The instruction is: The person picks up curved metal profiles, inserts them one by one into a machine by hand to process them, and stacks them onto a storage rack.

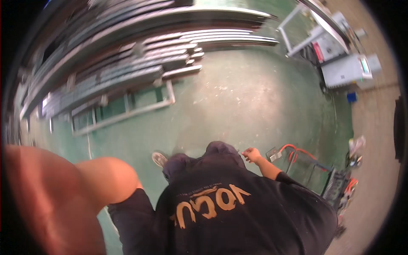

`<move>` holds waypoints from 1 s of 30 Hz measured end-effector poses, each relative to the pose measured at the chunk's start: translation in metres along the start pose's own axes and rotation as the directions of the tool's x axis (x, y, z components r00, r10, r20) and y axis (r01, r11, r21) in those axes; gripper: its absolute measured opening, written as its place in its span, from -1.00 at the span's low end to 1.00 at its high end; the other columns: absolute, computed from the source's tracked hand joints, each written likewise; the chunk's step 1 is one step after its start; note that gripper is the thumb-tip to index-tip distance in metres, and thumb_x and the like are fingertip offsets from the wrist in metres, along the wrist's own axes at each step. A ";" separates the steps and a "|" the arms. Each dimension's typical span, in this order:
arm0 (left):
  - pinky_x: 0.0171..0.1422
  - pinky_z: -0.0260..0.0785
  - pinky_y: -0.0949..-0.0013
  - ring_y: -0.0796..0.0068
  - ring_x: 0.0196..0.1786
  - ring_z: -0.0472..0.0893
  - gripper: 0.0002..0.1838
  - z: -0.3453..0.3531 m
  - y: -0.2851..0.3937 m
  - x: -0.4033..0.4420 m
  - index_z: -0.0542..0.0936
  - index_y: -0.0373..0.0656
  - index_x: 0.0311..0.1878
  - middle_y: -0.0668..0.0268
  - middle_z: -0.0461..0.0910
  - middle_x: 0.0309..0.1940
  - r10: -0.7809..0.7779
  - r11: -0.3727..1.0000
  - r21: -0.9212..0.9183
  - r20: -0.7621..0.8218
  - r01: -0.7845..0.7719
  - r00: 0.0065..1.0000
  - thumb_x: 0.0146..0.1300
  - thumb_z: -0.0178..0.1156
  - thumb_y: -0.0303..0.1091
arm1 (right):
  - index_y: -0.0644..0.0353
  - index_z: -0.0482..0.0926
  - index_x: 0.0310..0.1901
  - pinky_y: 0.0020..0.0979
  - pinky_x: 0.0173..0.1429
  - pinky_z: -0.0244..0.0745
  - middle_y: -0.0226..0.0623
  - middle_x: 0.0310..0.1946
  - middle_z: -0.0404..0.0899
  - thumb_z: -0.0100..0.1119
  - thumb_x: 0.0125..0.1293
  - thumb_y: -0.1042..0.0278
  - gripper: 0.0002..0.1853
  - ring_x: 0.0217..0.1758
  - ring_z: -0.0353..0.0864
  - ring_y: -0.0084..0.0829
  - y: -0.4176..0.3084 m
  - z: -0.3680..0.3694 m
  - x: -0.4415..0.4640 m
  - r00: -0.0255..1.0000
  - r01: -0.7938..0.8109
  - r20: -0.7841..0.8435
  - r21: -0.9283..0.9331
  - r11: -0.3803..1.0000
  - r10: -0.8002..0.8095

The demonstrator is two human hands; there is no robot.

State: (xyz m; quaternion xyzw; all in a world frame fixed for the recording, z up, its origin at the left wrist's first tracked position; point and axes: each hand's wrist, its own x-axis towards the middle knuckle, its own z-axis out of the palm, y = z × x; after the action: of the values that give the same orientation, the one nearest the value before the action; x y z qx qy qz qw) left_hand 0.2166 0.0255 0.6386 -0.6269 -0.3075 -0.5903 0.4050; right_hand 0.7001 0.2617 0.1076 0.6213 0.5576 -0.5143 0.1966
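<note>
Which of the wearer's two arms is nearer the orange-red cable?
The right arm, its right hand beside the leg; the left arm, farther from the cable, looms large and blurred.

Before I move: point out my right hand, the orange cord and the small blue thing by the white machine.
right hand (251, 155): head view, on the back of the hand.
orange cord (296, 150): head view, on its upper stretch.
small blue thing (352, 97): head view, on its middle.

metal bars (123, 83) (long, stacked) suggest a workshop.
</note>
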 end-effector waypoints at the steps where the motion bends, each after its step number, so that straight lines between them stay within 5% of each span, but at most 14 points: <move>1: 0.02 0.45 0.18 0.19 -0.12 0.58 -0.67 0.038 -0.008 0.008 0.52 -0.42 0.02 -0.04 0.60 -0.16 0.004 1.000 -0.025 -0.012 -0.005 1.000 0.45 0.04 -0.29 | 0.25 0.67 -0.23 -0.34 -0.39 0.58 -0.27 -0.39 0.70 0.45 0.18 0.04 -0.61 -0.42 0.69 -0.40 0.023 -0.026 0.006 0.997 0.068 -0.041 0.049 0.996 -0.066; 3: 0.01 0.45 0.19 0.20 -0.13 0.58 -0.68 0.106 -0.026 0.031 0.52 -0.42 0.01 -0.04 0.60 -0.16 0.021 0.997 -0.075 -0.033 -0.023 0.999 0.45 0.03 -0.29 | 0.22 0.64 -0.48 -0.27 -0.41 0.53 -0.31 -0.62 0.61 0.43 0.18 0.02 -0.62 -0.56 0.61 -0.42 0.064 -0.079 0.017 0.985 0.081 -0.148 -0.042 0.996 -0.086; 6: 0.00 0.45 0.21 0.21 -0.14 0.57 -0.68 0.215 -0.059 0.056 0.51 -0.41 0.00 -0.03 0.60 -0.17 -0.006 0.987 -0.159 -0.099 -0.010 0.995 0.45 0.02 -0.29 | 0.25 0.62 -0.49 -0.31 -0.51 0.51 -0.30 -0.59 0.62 0.45 0.19 0.05 -0.61 -0.62 0.58 -0.42 0.107 -0.155 0.052 0.954 0.088 -0.285 -0.036 0.995 -0.095; 9: -0.02 0.44 0.23 0.22 -0.16 0.57 -0.69 0.323 -0.076 0.056 0.51 -0.41 -0.01 -0.02 0.59 -0.18 0.008 0.964 -0.264 -0.133 -0.043 0.991 0.44 0.02 -0.30 | 0.32 0.64 -0.35 -0.39 -0.62 0.39 -0.29 -0.61 0.58 0.49 0.17 0.15 -0.65 -0.67 0.50 -0.46 0.108 -0.208 0.087 0.950 0.064 -0.297 0.481 0.874 0.094; 10: -0.02 0.44 0.23 0.22 -0.16 0.56 -0.69 0.364 -0.083 0.045 0.51 -0.41 -0.01 -0.02 0.59 -0.19 0.003 0.952 -0.301 -0.159 -0.051 0.987 0.44 0.01 -0.30 | 0.34 0.68 -0.15 -0.27 -0.38 0.56 -0.21 -0.44 0.69 0.44 0.19 0.06 -0.56 -0.52 0.62 -0.37 0.082 -0.235 0.076 0.937 0.081 -0.341 0.435 0.897 0.081; 12: -0.03 0.43 0.25 0.23 -0.17 0.56 -0.69 0.436 -0.108 0.022 0.50 -0.41 -0.01 -0.02 0.59 -0.19 -0.011 0.917 -0.394 -0.183 -0.063 0.983 0.44 0.01 -0.30 | 0.29 0.68 -0.18 -0.27 -0.31 0.58 -0.23 -0.45 0.68 0.39 0.24 0.05 -0.61 -0.45 0.65 -0.39 0.112 -0.253 0.149 0.877 0.195 -0.480 0.302 0.933 -0.028; 16: -0.06 0.43 0.27 0.24 -0.19 0.55 -0.70 0.570 -0.161 0.001 0.50 -0.41 -0.03 -0.01 0.58 -0.20 0.006 0.818 -0.560 -0.220 -0.131 0.976 0.44 0.00 -0.31 | 0.27 0.62 -0.22 -0.38 -0.47 0.50 -0.33 -0.42 0.65 0.41 0.25 0.15 -0.68 -0.52 0.58 -0.46 0.029 -0.324 0.127 0.914 0.184 -0.401 0.551 0.814 0.065; 22: -0.09 0.41 0.31 0.26 -0.22 0.54 -0.71 0.765 -0.252 0.018 0.49 -0.40 -0.04 0.01 0.58 -0.22 -0.035 0.748 -0.630 -0.354 -0.211 0.935 0.43 -0.02 -0.31 | 0.30 0.59 -0.20 -0.34 -0.47 0.53 -0.27 -0.47 0.62 0.44 0.24 0.24 -0.70 -0.51 0.61 -0.41 0.067 -0.405 0.168 0.824 0.138 -0.484 0.676 0.724 0.295; 23: -0.09 0.41 0.31 0.26 -0.23 0.54 -0.71 0.795 -0.268 0.022 0.49 -0.40 -0.05 0.01 0.58 -0.22 -0.047 0.744 -0.636 -0.354 -0.204 0.934 0.43 -0.02 -0.32 | 0.29 0.59 -0.28 -0.31 -0.50 0.48 -0.28 -0.52 0.59 0.44 0.24 0.29 -0.75 -0.54 0.57 -0.40 0.053 -0.411 0.162 0.825 0.208 -0.428 0.837 0.506 0.368; 24: -0.10 0.41 0.32 0.27 -0.23 0.54 -0.71 0.827 -0.288 0.021 0.49 -0.40 -0.05 0.01 0.57 -0.23 -0.074 0.749 -0.639 -0.345 -0.177 0.936 0.43 -0.03 -0.32 | 0.29 0.59 -0.32 -0.29 -0.52 0.44 -0.28 -0.54 0.58 0.44 0.23 0.33 -0.77 -0.57 0.55 -0.39 0.079 -0.405 0.194 0.822 0.217 -0.459 0.800 0.560 0.336; 27: -0.11 0.40 0.34 0.28 -0.25 0.54 -0.72 0.930 -0.338 -0.014 0.49 -0.40 -0.06 0.02 0.57 -0.24 -0.253 0.741 -0.668 -0.178 0.072 0.951 0.42 -0.03 -0.32 | 0.29 0.58 -0.45 -0.23 -0.59 0.39 -0.24 -0.62 0.56 0.45 0.20 0.34 -0.75 -0.65 0.53 -0.33 0.033 -0.421 0.187 0.839 0.113 -0.272 0.934 0.338 0.472; 28: -0.14 0.43 0.35 0.34 -0.22 0.54 -0.77 0.969 -0.357 -0.044 0.52 -0.37 -0.04 0.07 0.59 -0.20 -0.373 0.648 -0.724 -0.032 0.236 0.927 0.40 0.00 -0.40 | 0.31 0.60 -0.45 -0.22 -0.58 0.42 -0.20 -0.61 0.58 0.46 0.18 0.36 -0.76 -0.64 0.57 -0.28 0.035 -0.419 0.212 0.808 -0.017 -0.235 0.908 0.419 0.540; 29: -0.12 0.48 0.38 0.40 -0.17 0.58 -0.79 1.008 -0.369 -0.075 0.55 -0.31 0.02 0.14 0.60 -0.18 -0.481 0.514 -0.742 0.167 0.431 0.861 0.40 0.04 -0.47 | 0.25 0.49 -0.43 -0.16 -0.58 0.38 -0.24 -0.60 0.51 0.42 0.25 0.41 -0.75 -0.63 0.51 -0.28 0.014 -0.432 0.214 0.834 -0.079 -0.111 0.946 0.315 0.541; 30: -0.09 0.49 0.42 0.50 -0.16 0.61 -0.85 1.044 -0.384 -0.106 0.62 -0.26 -0.04 0.21 0.64 -0.24 -0.583 0.349 -0.639 0.424 0.685 0.693 0.37 0.16 -0.53 | 0.23 0.50 -0.43 -0.15 -0.57 0.39 -0.24 -0.60 0.52 0.41 0.25 0.39 -0.76 -0.62 0.51 -0.28 0.002 -0.444 0.227 0.841 -0.127 -0.061 0.944 0.305 0.538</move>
State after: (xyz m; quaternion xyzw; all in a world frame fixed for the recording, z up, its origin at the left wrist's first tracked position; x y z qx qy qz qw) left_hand 0.3853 1.1301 0.6153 -0.6003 -0.2719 -0.7308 -0.1782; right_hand 0.8542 0.7350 0.0868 0.8104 0.0605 -0.5533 -0.1828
